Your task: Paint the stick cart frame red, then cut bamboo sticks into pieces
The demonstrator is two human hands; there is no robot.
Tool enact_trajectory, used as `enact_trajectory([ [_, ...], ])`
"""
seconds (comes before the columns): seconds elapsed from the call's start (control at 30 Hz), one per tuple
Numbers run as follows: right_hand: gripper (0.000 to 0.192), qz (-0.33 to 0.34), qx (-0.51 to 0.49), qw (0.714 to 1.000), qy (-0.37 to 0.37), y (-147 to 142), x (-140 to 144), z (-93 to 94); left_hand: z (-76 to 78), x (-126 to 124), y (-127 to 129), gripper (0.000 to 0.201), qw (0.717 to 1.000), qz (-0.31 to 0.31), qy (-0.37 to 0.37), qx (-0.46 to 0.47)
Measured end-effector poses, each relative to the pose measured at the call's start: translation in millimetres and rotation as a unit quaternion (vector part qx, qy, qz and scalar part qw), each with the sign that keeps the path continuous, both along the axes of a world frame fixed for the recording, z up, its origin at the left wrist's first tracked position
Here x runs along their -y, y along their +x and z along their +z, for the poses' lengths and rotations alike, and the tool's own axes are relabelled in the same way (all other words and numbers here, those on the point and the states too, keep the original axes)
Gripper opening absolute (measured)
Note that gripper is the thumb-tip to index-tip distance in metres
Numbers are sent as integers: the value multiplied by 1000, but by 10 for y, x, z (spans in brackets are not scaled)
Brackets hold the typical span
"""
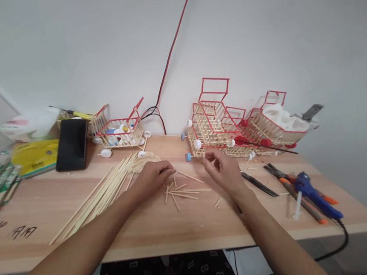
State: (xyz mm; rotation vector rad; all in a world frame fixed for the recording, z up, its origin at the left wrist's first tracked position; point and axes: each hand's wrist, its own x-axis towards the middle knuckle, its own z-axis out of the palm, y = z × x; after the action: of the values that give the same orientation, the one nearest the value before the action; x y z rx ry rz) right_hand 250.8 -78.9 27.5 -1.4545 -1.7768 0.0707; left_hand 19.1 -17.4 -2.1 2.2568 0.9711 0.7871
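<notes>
Lying between left grip [154,175] and right grip [224,169], short sticks [185,195], both grips curled, contents unclear

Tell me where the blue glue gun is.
In the head view, the blue glue gun lies on the table at right, overlapping the orange-handled pliers.

Soft, even light covers the bench [211,230], with faint shadows near the hands [224,171]. The wall [109,53] beyond them looks flat grey; far to their right the upper corner darkens, and fine detail blurs slightly.
</notes>
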Motion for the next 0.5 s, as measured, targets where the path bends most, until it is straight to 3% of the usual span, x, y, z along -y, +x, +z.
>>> enact_trajectory([
  [0.1,12,109,34,990,-80,-74,22,-47,-26,-31,-15,21,1000,-13,0,1],
  [0.27,11,186,63,963,-183,-131,27,-88,-28,-78,-38,11,999,-6,29,46],
  [0.5,9,211,160,951,-160,-240,15,-62,26,-110,-67,20,994,18,93,55],
])
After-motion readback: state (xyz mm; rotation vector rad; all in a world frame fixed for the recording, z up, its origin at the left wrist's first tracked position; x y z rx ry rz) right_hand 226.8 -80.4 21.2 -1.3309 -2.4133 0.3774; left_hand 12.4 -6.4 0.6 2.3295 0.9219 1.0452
